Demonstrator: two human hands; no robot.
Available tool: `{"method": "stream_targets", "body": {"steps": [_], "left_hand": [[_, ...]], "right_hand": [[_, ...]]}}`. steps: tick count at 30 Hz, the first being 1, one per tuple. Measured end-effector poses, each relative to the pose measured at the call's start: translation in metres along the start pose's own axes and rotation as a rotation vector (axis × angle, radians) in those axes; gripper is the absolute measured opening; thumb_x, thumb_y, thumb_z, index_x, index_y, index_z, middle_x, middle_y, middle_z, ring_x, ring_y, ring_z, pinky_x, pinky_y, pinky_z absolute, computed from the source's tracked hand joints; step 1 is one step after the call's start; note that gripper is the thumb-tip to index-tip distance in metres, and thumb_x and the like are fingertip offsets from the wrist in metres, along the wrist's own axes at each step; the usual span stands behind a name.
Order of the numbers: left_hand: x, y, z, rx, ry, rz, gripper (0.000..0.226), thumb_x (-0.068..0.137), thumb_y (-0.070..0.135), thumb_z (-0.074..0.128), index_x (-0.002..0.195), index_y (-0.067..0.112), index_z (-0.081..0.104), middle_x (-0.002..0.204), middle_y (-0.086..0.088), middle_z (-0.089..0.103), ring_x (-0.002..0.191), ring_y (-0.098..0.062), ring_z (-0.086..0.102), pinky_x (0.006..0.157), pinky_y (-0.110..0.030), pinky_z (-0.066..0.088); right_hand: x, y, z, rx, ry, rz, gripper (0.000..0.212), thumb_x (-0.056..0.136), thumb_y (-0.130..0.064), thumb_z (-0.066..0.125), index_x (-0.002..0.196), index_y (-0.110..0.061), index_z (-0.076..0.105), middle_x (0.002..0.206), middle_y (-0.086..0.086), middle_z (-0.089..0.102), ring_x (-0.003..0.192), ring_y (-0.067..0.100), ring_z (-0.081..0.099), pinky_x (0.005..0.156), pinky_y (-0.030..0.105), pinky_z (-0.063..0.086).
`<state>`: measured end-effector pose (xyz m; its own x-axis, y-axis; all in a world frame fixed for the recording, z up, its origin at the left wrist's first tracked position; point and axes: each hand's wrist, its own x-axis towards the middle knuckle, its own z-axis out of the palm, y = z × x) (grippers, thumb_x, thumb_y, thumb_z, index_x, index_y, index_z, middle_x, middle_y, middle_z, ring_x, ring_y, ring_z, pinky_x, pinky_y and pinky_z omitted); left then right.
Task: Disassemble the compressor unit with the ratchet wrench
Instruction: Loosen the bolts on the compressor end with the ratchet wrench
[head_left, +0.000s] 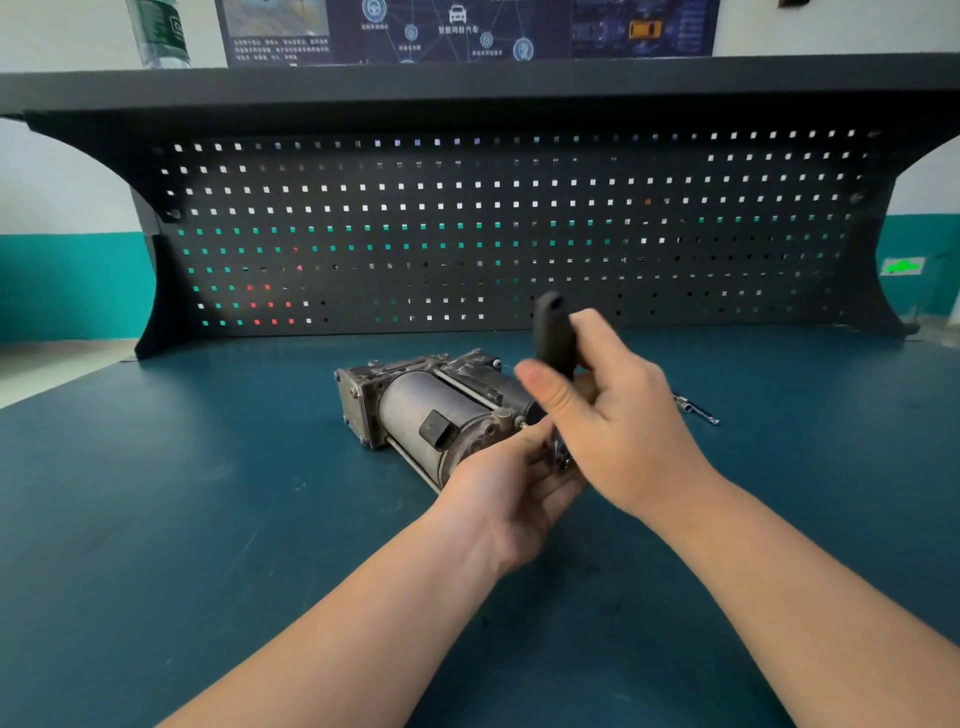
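A grey metal compressor unit (415, 410) lies on its side on the blue-green bench top, its long through-bolts visible along the cylinder. My right hand (618, 415) grips the black handle of the ratchet wrench (553, 335), which stands nearly upright over the unit's near end. The wrench's metal head sits low, between both hands. My left hand (511, 488) holds that head with curled fingers, right beside the compressor's end; the socket and the bolt under it are hidden.
A small metal extension bar or bolt (698, 410) lies on the bench top (208, 519) to the right, behind my right hand. A black pegboard (467, 223) closes the back of the bench under a shelf. A plastic bottle (161, 31) stands on that shelf at upper left.
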<state>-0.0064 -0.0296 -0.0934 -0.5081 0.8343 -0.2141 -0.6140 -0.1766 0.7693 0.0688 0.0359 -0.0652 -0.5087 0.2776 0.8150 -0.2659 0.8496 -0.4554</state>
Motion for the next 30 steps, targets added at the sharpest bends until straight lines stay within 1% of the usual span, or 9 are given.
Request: {"method": "stream_targets", "body": {"steps": [2, 5, 12, 14, 17, 20, 23, 26, 30], "left_hand": [[0.000, 0.000, -0.001, 0.020, -0.011, 0.001, 0.016, 0.092, 0.009, 0.052, 0.099, 0.002, 0.065, 0.075, -0.010, 0.069, 0.059, -0.016, 0.068, 0.050, -0.024, 0.055], [0.001, 0.001, 0.000, -0.022, 0.014, -0.018, 0.013, 0.092, 0.009, 0.053, 0.090, 0.000, 0.063, 0.064, -0.013, 0.068, 0.052, -0.020, 0.068, 0.051, -0.030, 0.058], [0.000, 0.002, 0.003, -0.064, 0.046, -0.031, 0.018, 0.090, 0.010, 0.057, 0.097, -0.006, 0.060, 0.066, -0.019, 0.068, 0.055, -0.027, 0.068, 0.050, -0.032, 0.058], [0.000, 0.001, 0.002, -0.064, 0.049, -0.028, 0.016, 0.090, 0.010, 0.058, 0.094, -0.006, 0.059, 0.065, -0.019, 0.068, 0.055, -0.027, 0.068, 0.051, -0.032, 0.058], [0.000, 0.001, 0.001, -0.060, 0.050, -0.033, 0.016, 0.089, 0.010, 0.059, 0.087, -0.005, 0.061, 0.065, -0.018, 0.067, 0.055, -0.026, 0.068, 0.051, -0.031, 0.058], [-0.001, 0.002, 0.000, -0.032, 0.031, -0.033, 0.015, 0.088, 0.012, 0.061, 0.092, -0.003, 0.062, 0.069, -0.015, 0.066, 0.054, -0.022, 0.068, 0.049, -0.028, 0.057], [-0.002, 0.002, -0.002, 0.007, 0.001, -0.030, 0.013, 0.092, 0.010, 0.056, 0.094, 0.001, 0.064, 0.070, -0.011, 0.067, 0.055, -0.018, 0.068, 0.048, -0.024, 0.055], [-0.001, 0.002, -0.001, -0.013, 0.011, -0.024, 0.013, 0.093, 0.008, 0.054, 0.096, -0.001, 0.062, 0.068, -0.013, 0.067, 0.053, -0.019, 0.067, 0.051, -0.028, 0.058], [-0.001, 0.003, 0.003, -0.076, 0.043, -0.030, 0.016, 0.091, 0.009, 0.056, 0.095, -0.006, 0.059, 0.065, -0.019, 0.067, 0.053, -0.026, 0.067, 0.052, -0.032, 0.058]], "right_hand": [[-0.002, -0.002, 0.002, -0.009, -0.041, -0.042, 0.020, 0.084, -0.051, 0.053, 0.076, -0.038, 0.040, 0.061, -0.012, 0.047, 0.054, 0.010, 0.047, 0.052, 0.018, 0.036], [0.003, 0.003, 0.001, 0.116, 0.161, 0.126, 0.022, 0.086, -0.049, 0.054, 0.074, -0.033, 0.045, 0.060, -0.010, 0.053, 0.049, 0.008, 0.049, 0.051, 0.024, 0.040], [0.013, 0.037, -0.012, 0.649, 0.456, 1.136, 0.030, 0.099, -0.033, 0.046, 0.078, -0.013, 0.042, 0.062, 0.004, 0.043, 0.038, 0.011, 0.042, 0.033, 0.016, 0.024], [0.015, 0.037, -0.011, 0.634, 0.449, 1.100, 0.030, 0.099, -0.032, 0.049, 0.077, -0.011, 0.044, 0.054, 0.003, 0.046, 0.036, 0.011, 0.043, 0.032, 0.017, 0.026], [0.013, 0.026, -0.009, 0.305, 0.396, 0.669, 0.027, 0.096, -0.035, 0.051, 0.078, -0.015, 0.046, 0.052, -0.001, 0.049, 0.036, 0.008, 0.049, 0.037, 0.019, 0.037], [0.006, 0.010, -0.006, 0.046, 0.136, 0.134, 0.021, 0.091, -0.042, 0.052, 0.081, -0.026, 0.042, 0.063, -0.007, 0.052, 0.053, 0.011, 0.052, 0.053, 0.023, 0.043], [0.000, 0.003, -0.002, 0.008, -0.069, -0.086, 0.017, 0.087, -0.045, 0.052, 0.081, -0.038, 0.038, 0.066, -0.011, 0.046, 0.058, 0.008, 0.045, 0.054, 0.015, 0.035], [0.000, 0.008, 0.001, 0.079, 0.071, -0.014, 0.019, 0.087, -0.044, 0.054, 0.078, -0.033, 0.042, 0.062, -0.010, 0.049, 0.052, 0.004, 0.044, 0.051, 0.014, 0.036], [0.011, 0.031, -0.005, 0.306, 0.398, 0.619, 0.028, 0.096, -0.037, 0.049, 0.075, -0.019, 0.043, 0.055, 0.003, 0.049, 0.033, 0.009, 0.043, 0.036, 0.019, 0.032]]}}
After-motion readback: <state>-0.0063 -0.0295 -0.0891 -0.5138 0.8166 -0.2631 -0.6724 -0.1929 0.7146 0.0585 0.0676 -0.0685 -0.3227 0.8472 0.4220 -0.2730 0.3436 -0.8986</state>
